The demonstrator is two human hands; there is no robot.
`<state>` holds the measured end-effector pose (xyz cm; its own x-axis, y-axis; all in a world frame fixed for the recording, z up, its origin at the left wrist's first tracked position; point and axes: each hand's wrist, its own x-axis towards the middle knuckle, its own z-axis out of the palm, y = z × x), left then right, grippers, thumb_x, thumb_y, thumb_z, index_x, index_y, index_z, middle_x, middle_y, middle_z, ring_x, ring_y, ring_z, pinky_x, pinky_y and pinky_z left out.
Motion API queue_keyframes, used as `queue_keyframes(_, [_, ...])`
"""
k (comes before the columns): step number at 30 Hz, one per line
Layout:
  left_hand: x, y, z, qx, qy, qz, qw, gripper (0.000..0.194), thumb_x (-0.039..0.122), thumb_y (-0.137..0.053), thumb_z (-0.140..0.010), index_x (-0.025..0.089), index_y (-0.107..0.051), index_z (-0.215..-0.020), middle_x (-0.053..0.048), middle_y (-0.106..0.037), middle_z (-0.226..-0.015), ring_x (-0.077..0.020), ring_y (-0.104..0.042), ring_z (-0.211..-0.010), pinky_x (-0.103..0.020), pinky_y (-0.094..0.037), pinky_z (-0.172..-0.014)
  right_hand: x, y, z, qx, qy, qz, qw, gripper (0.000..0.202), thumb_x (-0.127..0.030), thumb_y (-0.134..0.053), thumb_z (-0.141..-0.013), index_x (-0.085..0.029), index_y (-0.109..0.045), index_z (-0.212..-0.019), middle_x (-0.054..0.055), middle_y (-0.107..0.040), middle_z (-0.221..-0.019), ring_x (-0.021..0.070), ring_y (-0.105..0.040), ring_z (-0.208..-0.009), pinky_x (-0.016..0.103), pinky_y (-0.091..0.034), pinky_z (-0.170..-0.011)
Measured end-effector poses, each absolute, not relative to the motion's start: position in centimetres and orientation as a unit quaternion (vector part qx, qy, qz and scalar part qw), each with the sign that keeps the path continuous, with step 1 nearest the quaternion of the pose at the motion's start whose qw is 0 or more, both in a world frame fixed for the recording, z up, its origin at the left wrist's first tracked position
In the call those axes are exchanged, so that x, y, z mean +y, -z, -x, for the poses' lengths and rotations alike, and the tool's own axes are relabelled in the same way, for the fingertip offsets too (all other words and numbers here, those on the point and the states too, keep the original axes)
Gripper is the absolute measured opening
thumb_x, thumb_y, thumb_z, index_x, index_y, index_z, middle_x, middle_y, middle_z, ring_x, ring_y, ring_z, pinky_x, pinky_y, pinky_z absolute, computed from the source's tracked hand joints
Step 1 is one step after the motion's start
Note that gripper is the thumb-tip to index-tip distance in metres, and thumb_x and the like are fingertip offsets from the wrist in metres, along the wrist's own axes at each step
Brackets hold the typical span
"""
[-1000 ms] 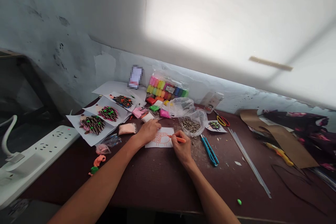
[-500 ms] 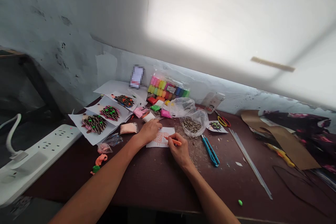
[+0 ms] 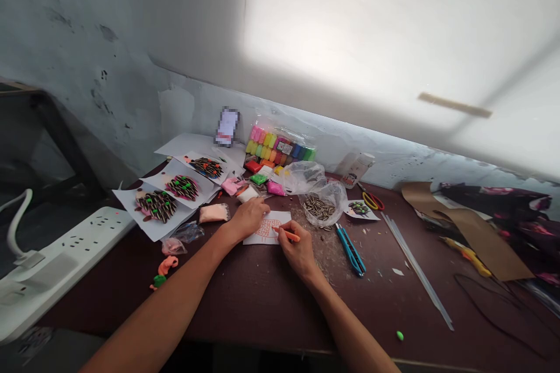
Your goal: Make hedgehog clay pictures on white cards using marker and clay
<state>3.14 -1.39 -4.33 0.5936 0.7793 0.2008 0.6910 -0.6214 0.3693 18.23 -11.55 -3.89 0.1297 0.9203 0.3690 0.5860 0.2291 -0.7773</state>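
My right hand (image 3: 298,247) pinches an orange marker (image 3: 291,235), its tip resting on a small white sheet of paper (image 3: 273,240). Orange lines on the sheet form a rounded shape filled with short marks, with strokes below it. Across the sheet's upper left edge lies my left hand (image 3: 250,217), fingers stretched out and pressing on the paper. A white clay packet (image 3: 247,194) sits just beyond that hand, and a peach clay packet (image 3: 214,213) is left of it.
Seed-covered hedgehog pictures (image 3: 157,204) lie at left, near a white power strip (image 3: 65,268). Behind are a phone (image 3: 227,127) and coloured clay packs (image 3: 280,145). Right are a bag of seeds (image 3: 321,207), a blue cutter (image 3: 351,250), scissors (image 3: 371,199), glue sticks (image 3: 417,271) and a glue gun (image 3: 468,255).
The marker tip has shifted very slightly on the drawing. My left hand stays on the sheet, and the things around it have not moved.
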Motion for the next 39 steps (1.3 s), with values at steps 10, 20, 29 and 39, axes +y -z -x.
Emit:
queue_keyframes(10, [-1.1,4.9,-3.1,0.408,-0.188,-0.885,0.126,0.029,0.008,-0.045,-0.088,0.016,-0.072,-0.096,-0.010,-0.065,-0.099,-0.0226,-0.060,-0.100,-0.033,-0.047,-0.088,-11.6,4.0,-18.1,-0.630,-0.194,0.592,0.464,0.018,-0.032,-0.053,-0.079,-0.020,-0.057,-0.066,0.000,-0.061,-0.060,0.0128,-0.053,-0.052,0.023,-0.040,-0.053])
queue_keyframes(20, [-1.1,4.8,-3.1,0.410,-0.179,-0.886,0.121,0.029,0.009,-0.045,-0.089,0.016,-0.073,-0.097,-0.010,-0.065,-0.098,-0.0226,-0.061,-0.098,-0.033,-0.048,-0.086,-11.5,4.3,-18.5,-0.605,-0.159,0.623,0.469,0.024,-0.036,-0.052,-0.081,-0.019,-0.056,-0.064,-0.001,-0.058,-0.058,0.0108,-0.047,-0.050,0.022,-0.035,-0.050])
queue_keyframes(29, [-1.0,5.2,-3.0,0.406,-0.188,-0.887,0.114,0.027,0.010,-0.047,-0.089,0.016,-0.072,-0.096,-0.010,-0.065,-0.097,-0.0220,-0.060,-0.097,-0.032,-0.047,-0.085,-11.4,4.3,-18.4,-0.617,-0.162,0.622,0.453,0.025,-0.038,-0.052,-0.082,-0.019,-0.060,-0.068,0.001,-0.063,-0.061,0.0128,-0.053,-0.052,0.023,-0.038,-0.053])
queue_keyframes(39, [-0.8,5.7,-3.0,0.399,-0.200,-0.888,0.114,0.026,0.010,-0.047,-0.089,0.015,-0.072,-0.095,-0.010,-0.064,-0.096,-0.0223,-0.060,-0.096,-0.033,-0.047,-0.084,-11.4,4.4,-18.5,-0.614,-0.140,0.630,0.455,0.023,-0.036,-0.052,-0.081,-0.020,-0.058,-0.066,0.000,-0.062,-0.059,0.0118,-0.051,-0.050,0.022,-0.037,-0.051])
